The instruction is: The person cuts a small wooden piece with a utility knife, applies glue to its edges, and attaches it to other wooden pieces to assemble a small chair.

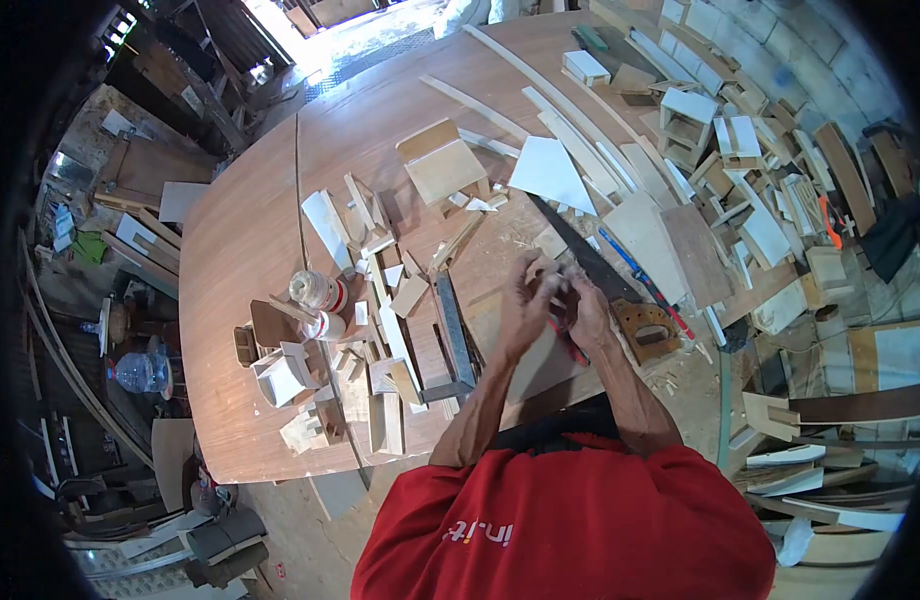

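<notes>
Tabletop: the brown worktable (242, 240) has a bare stretch along its far left side; its left edge bows outward and its near edge runs close to the person.
Crowded side: wood scraps (770, 225) crowd the right, with long strips reaching toward the far edge.
Left of the hands: a metal try square (450, 325) lies among cut pieces, its long arm pointing away from the person.
Shirt lettering: white characters on the red shirt (580, 520) appear to read "in.it", though the angle makes this uncertain.
Jar labels: the glass jar (318, 291) carries a red-and-white label, too small to read.
Hands: the left hand (525, 308) and right hand (588, 312) meet above the table, fingers bent and fingertips close; whether anything is pinched between them cannot be told.
Handsaw: the handsaw (645, 322) lies just right of the right hand, its wooden handle toward the near edge.
</notes>
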Demonstrator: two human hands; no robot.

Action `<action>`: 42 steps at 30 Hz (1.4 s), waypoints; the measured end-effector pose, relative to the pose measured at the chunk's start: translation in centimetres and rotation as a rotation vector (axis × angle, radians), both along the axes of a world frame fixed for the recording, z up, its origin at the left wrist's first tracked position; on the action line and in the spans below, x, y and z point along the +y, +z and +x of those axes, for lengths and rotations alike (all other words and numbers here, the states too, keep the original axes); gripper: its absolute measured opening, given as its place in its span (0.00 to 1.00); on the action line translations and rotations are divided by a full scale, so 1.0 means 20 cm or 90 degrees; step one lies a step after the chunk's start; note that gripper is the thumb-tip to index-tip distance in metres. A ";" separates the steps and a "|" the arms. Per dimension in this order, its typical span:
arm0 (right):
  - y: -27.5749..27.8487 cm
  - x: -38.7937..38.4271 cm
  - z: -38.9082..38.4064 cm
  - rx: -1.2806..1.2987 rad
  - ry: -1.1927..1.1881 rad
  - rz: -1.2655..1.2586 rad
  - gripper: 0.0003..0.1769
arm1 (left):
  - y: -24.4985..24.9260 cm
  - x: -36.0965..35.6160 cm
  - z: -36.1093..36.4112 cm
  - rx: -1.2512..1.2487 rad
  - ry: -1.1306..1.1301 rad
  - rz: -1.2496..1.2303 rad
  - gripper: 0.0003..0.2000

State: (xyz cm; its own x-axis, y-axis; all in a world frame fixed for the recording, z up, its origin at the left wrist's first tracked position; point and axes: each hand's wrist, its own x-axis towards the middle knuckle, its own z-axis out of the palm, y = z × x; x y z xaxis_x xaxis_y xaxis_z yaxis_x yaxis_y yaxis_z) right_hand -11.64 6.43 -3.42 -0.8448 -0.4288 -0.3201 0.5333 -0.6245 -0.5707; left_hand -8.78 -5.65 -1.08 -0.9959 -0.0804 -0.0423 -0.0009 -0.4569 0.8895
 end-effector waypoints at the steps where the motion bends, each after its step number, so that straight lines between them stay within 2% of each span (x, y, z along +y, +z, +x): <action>1: -0.03 -0.01 0.01 0.002 -0.001 0.000 0.17 | 0.02 0.05 0.02 0.002 -0.001 0.000 0.19; 3: -0.03 -0.04 0.02 -0.044 -0.052 -0.062 0.17 | 0.04 0.13 0.05 0.103 0.088 -0.151 0.18; 4: 0.01 -0.03 0.04 -0.037 -0.049 0.019 0.18 | 0.02 0.13 0.04 0.170 0.100 -0.285 0.22; 5: 0.05 -0.01 0.06 -0.036 -0.050 0.020 0.18 | 0.01 0.15 0.05 0.172 0.099 -0.284 0.22; 7: 0.15 -0.02 0.08 -0.163 -0.091 0.098 0.19 | 0.05 0.16 0.09 0.194 0.014 -0.285 0.25; 8: 0.05 0.02 0.08 -0.119 -0.080 0.152 0.20 | 0.08 0.17 0.12 0.194 -0.012 -0.287 0.26; 11: 0.02 0.04 0.12 -0.063 -0.129 0.098 0.22 | 0.10 0.19 0.16 0.152 -0.062 -0.243 0.27; 12: 0.10 0.06 0.14 0.011 -0.100 0.168 0.22 | 0.11 0.21 0.16 0.172 -0.048 -0.249 0.27; 16: 0.00 0.08 0.11 0.027 -0.132 0.110 0.21 | 0.13 0.24 0.16 0.228 -0.037 -0.251 0.28; 19: 0.00 0.10 0.12 -0.051 -0.136 0.079 0.19 | 0.14 0.26 0.17 0.245 -0.083 -0.217 0.31; 21: 0.03 0.13 0.11 -0.081 -0.129 0.117 0.19 | 0.15 0.29 0.19 0.145 -0.149 -0.064 0.32; 24: 0.07 0.16 0.08 -0.131 -0.121 0.170 0.19 | 0.15 0.28 0.19 0.118 -0.184 -0.135 0.34; 25: 0.01 0.16 0.06 -0.134 -0.125 0.170 0.19 | 0.13 0.30 0.18 0.117 -0.188 -0.134 0.34; 27: -0.12 0.11 0.02 0.007 -0.093 -0.173 0.23 | 0.08 0.35 0.15 0.183 -0.106 -0.117 0.36; 28: -0.14 0.12 0.01 0.003 -0.092 -0.175 0.23 | 0.05 0.37 0.13 0.179 -0.105 -0.119 0.36; 30: -0.16 0.12 -0.01 -0.002 -0.106 -0.132 0.22 | 0.05 0.38 0.07 0.253 -0.043 -0.228 0.39; 31: -0.16 0.12 -0.02 -0.005 -0.110 -0.110 0.21 | 0.07 0.37 0.05 0.249 -0.037 -0.231 0.39; 33: -0.14 0.11 -0.03 -0.012 -0.117 -0.065 0.20 | 0.12 0.35 0.02 0.258 -0.004 -0.513 0.42; 36: -0.09 0.11 -0.06 -0.016 -0.126 0.000 0.18 | 0.10 0.34 -0.05 0.242 0.037 -0.535 0.41; 37: -0.07 0.11 -0.07 -0.015 -0.129 0.023 0.17 | 0.08 0.33 -0.05 0.238 0.045 -0.538 0.41; 39: -0.01 0.12 -0.09 -0.012 -0.132 0.069 0.16 | 0.05 0.30 -0.07 0.118 -0.016 -0.187 0.36; 40: 0.06 0.17 -0.08 -0.096 -0.126 -0.037 0.12 | 0.17 0.29 -0.04 0.047 0.031 -0.120 0.30; 41: 0.04 0.19 -0.10 -0.097 -0.115 -0.040 0.12 | 0.13 0.22 -0.04 0.045 0.042 -0.125 0.30; 42: 0.01 0.19 -0.12 -0.112 -0.138 0.067 0.10 | 0.06 0.13 -0.06 0.043 0.069 -0.137 0.27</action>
